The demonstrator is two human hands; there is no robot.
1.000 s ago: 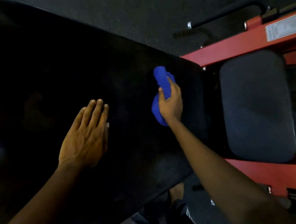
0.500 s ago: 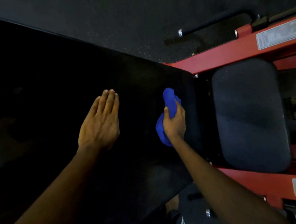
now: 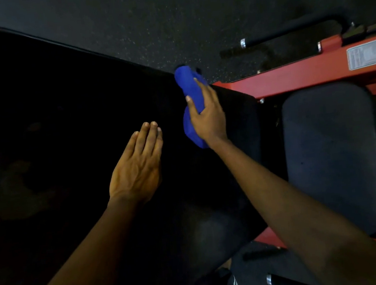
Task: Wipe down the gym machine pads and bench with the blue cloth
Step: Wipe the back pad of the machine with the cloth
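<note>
View: head camera, looking down.
Black pad (image 3: 66,131): large and dark, it ran across the picture from the left and ended beside the grey seat pad.
Blue cloth (image 3: 187,85): bunched into a long roll that lay on the black pad near its right end. Its long axis ran away from the person. The far end reached the pad's far edge, by the speckled floor (image 3: 171,29), and the near end showed below the wrist.
Right hand (image 3: 208,117): clasped over the middle of the cloth, with the thumb along its left side and the fingers curled over the top.
Left hand (image 3: 139,167): released, with fingers straight and together, lying palm down on the black pad just left of the cloth and apart from it.
Grey seat pad (image 3: 330,151): rounded oblong, right of the black pad.
Red frame (image 3: 291,81): rails above and below the seat pad. The upper rail carried a white label (image 3: 369,56) whose text was too small to read.
Black bar (image 3: 286,34): lay on the floor beyond the frame and had a metal end.
</note>
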